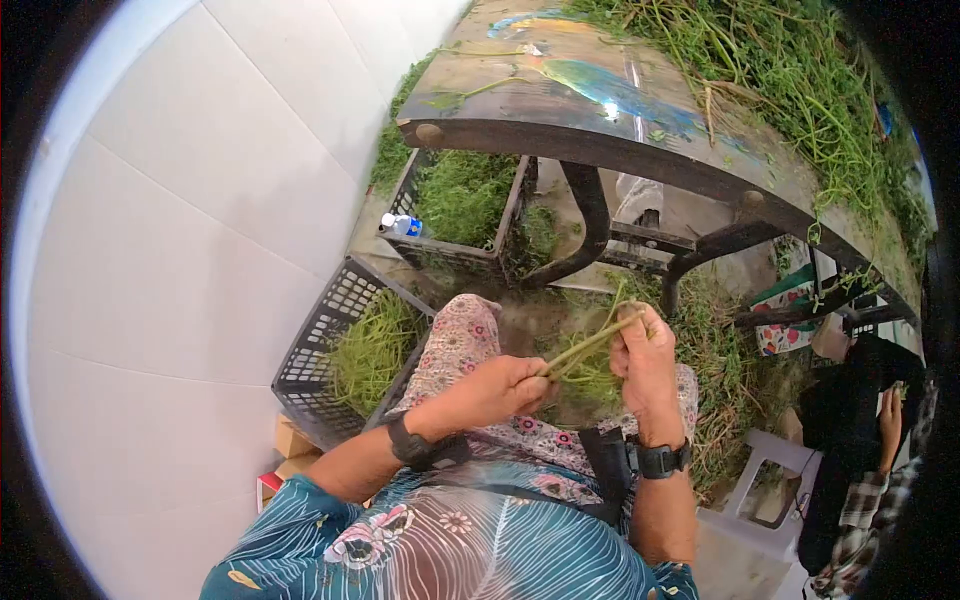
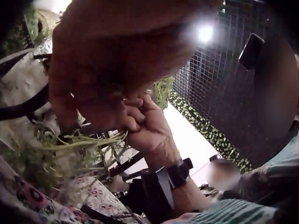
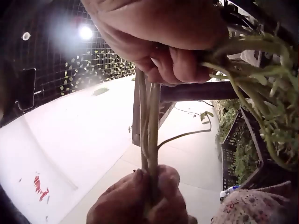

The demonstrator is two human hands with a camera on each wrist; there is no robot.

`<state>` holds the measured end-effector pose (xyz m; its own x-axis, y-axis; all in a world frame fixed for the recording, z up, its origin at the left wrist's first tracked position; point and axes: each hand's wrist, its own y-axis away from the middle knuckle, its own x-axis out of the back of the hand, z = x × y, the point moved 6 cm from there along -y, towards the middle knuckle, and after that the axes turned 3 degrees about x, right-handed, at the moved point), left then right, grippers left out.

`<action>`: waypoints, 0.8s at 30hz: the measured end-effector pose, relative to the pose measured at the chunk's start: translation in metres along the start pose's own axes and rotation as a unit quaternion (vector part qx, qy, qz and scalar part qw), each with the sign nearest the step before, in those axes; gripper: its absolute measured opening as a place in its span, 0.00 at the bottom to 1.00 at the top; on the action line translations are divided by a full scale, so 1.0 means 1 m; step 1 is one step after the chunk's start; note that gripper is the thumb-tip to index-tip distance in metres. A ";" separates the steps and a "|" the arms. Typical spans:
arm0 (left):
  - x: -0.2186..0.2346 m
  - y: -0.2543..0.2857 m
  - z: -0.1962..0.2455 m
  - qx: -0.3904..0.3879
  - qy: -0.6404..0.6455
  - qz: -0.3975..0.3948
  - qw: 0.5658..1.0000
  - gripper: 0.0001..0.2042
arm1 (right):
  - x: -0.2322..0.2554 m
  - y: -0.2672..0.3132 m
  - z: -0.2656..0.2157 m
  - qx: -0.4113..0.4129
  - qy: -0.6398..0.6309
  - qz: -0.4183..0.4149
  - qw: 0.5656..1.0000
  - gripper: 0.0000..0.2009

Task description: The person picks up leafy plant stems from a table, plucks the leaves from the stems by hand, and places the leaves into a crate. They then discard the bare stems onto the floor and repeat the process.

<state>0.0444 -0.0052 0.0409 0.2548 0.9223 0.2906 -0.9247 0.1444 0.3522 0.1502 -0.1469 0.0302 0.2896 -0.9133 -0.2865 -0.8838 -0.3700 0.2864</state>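
A small bunch of green plant stems (image 1: 590, 345) stretches between both hands above the lap. My left hand (image 1: 505, 388) pinches one end between thumb and fingers. At the other end, my right hand (image 1: 648, 350) grips the stems with curled fingers. Seen from the right wrist, the stems (image 3: 150, 126) run straight between the two hands, and a thin side shoot (image 3: 187, 133) branches off with a few leaves. Leafy greens (image 3: 261, 88) hang beyond the right hand there. In the left wrist view, the left hand (image 2: 112, 56) is dark and covers much of the stems.
A black crate (image 1: 300, 350) of pale stems stands left of the knees. Behind it, another crate (image 1: 520, 190) holds feathery greens, a bottle (image 1: 400, 224) at its rim. A table (image 1: 480, 110) bears heaped greens (image 1: 790, 80). Cut stems (image 1: 735, 400) cover the floor near a stool (image 1: 770, 490) and another person (image 1: 865, 400).
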 end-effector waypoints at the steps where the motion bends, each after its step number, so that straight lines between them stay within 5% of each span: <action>1: 0.003 0.002 -0.006 0.002 -0.008 0.015 1.000 0.09 | 0.002 0.001 -0.002 0.006 0.005 0.010 1.000 0.09; 5: 0.054 0.029 -0.061 0.006 0.064 0.157 0.985 0.11 | 0.025 -0.002 -0.002 0.027 -0.062 0.032 0.997 0.10; 8: 0.100 0.086 -0.106 0.091 0.118 0.277 0.949 0.11 | 0.040 -0.005 0.001 0.040 -0.099 0.043 0.993 0.10; 9: 0.113 0.105 -0.130 0.115 0.080 0.296 0.945 0.11 | 0.043 -0.004 0.001 0.043 -0.101 0.051 0.993 0.10; 10: 0.126 0.129 -0.145 0.214 -0.135 0.288 0.924 0.10 | 0.045 -0.005 0.004 0.040 -0.107 0.045 0.992 0.10; 12: 0.126 0.161 -0.148 0.075 -0.449 0.398 0.796 0.11 | 0.046 -0.008 0.007 0.039 -0.119 0.036 0.991 0.09; 14: 0.126 0.167 -0.167 0.122 -0.286 0.398 0.863 0.12 | 0.047 -0.011 0.010 0.046 -0.115 0.056 0.991 0.10; 15: 0.121 0.163 -0.160 0.142 -0.197 0.395 0.886 0.13 | 0.045 -0.015 0.009 0.047 -0.125 0.052 0.990 0.10; 18: 0.092 0.107 -0.082 0.109 -0.167 0.225 0.954 0.13 | 0.024 -0.017 -0.007 0.079 -0.175 0.032 0.981 0.10; 20: 0.063 0.070 -0.046 -0.013 -0.194 0.188 0.963 0.14 | 0.009 -0.020 -0.024 0.106 -0.213 0.000 0.971 0.09; 22: 0.029 0.031 -0.009 -0.034 -0.187 0.018 0.982 0.14 | -0.017 -0.013 -0.040 0.104 -0.270 -0.006 0.957 0.09; 24: 0.005 0.001 0.010 -0.092 0.019 -0.043 0.995 0.15 | -0.038 0.001 -0.050 0.114 -0.281 -0.009 0.953 0.09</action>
<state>0.0473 -0.0038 0.0517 0.3281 0.9160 0.2308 -0.9367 0.2838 0.2051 0.1564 -0.1209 0.0875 0.1198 -0.6477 -0.7524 -0.9561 -0.2795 0.0884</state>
